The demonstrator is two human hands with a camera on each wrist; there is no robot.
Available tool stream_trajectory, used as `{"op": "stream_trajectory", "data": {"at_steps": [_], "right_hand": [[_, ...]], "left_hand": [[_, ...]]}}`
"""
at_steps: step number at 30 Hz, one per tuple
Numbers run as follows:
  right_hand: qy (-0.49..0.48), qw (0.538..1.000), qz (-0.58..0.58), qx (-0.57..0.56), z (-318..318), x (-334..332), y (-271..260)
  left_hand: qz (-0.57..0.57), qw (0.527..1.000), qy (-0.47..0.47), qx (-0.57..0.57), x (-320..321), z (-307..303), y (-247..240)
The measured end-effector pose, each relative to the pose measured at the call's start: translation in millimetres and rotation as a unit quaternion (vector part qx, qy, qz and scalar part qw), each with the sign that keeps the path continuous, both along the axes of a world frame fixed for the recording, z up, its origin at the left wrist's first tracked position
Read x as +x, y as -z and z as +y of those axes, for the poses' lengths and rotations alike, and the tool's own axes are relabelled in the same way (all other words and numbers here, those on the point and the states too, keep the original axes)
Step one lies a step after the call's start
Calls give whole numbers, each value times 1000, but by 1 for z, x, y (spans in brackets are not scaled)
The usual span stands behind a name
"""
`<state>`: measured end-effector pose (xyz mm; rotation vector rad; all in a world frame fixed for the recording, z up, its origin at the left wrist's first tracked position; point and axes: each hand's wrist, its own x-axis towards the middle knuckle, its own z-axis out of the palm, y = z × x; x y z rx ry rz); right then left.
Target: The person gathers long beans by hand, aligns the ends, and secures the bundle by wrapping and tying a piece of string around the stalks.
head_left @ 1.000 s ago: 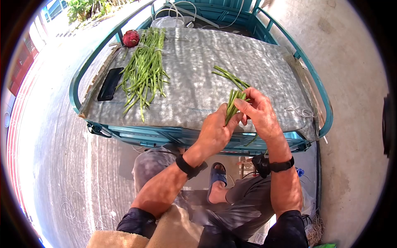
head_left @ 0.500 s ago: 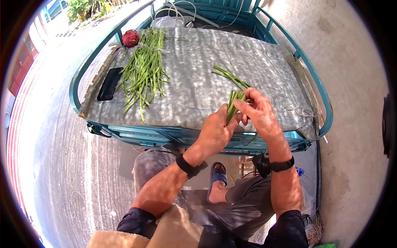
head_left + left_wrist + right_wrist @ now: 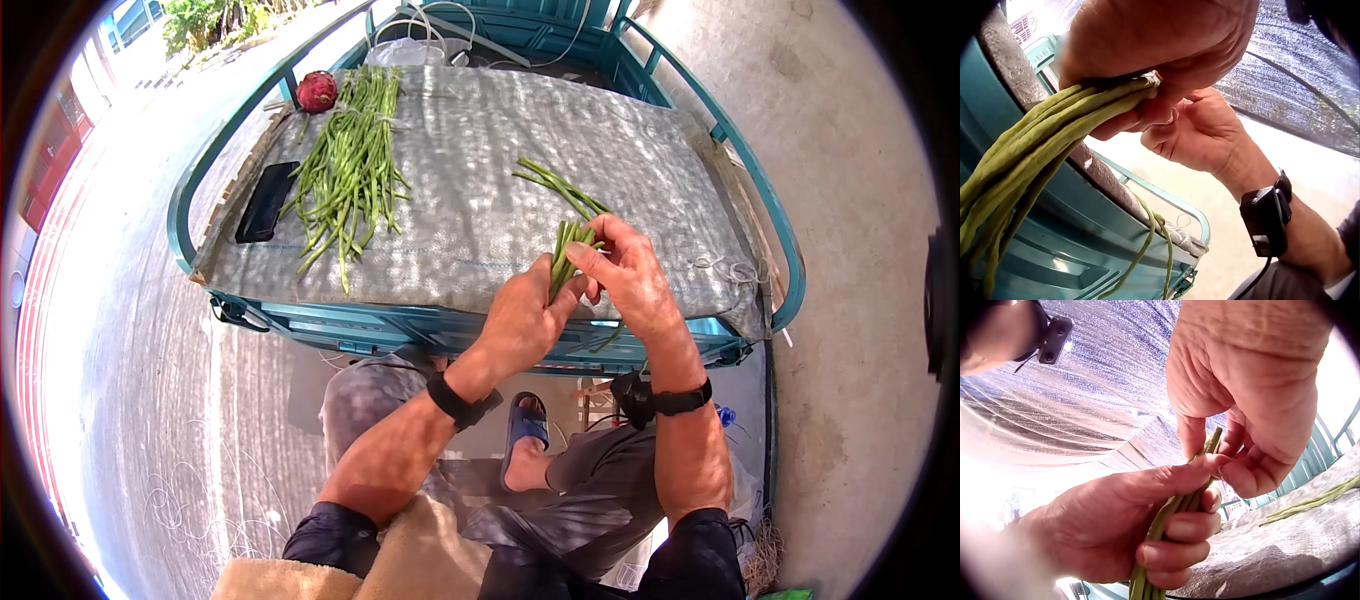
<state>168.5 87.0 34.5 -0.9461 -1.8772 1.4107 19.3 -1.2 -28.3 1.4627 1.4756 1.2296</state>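
My left hand (image 3: 525,315) grips a small bunch of green long beans (image 3: 566,250) at the near edge of the cloth-covered cart bed. In the left wrist view the beans (image 3: 1041,140) trail down past the teal side of the cart. My right hand (image 3: 635,275) pinches the upper ends of that bunch between thumb and fingers. The right wrist view shows both thumbs meeting close at the bean tips (image 3: 1215,439). A few loose long beans (image 3: 552,182) lie on the cloth just beyond the right hand.
A large tied bundle of long beans (image 3: 352,165) lies at the left of the grey woven cloth (image 3: 460,160). Beside it are a black phone (image 3: 266,204) and a round dark-red thing (image 3: 317,92). Teal rails (image 3: 775,225) border the bed, and thin string (image 3: 728,270) lies at the right.
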Motion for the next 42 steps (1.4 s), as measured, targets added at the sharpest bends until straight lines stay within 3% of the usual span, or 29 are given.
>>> {"op": "stream_trajectory", "data": {"at_steps": [8, 42], "right_hand": [[0, 1000, 1, 3, 1, 0, 3], [-6, 995, -76, 64, 4, 1, 15]], "left_hand": [[-23, 997, -23, 64, 4, 2, 7], [-1, 996, -10, 87, 6, 4, 34]]}}
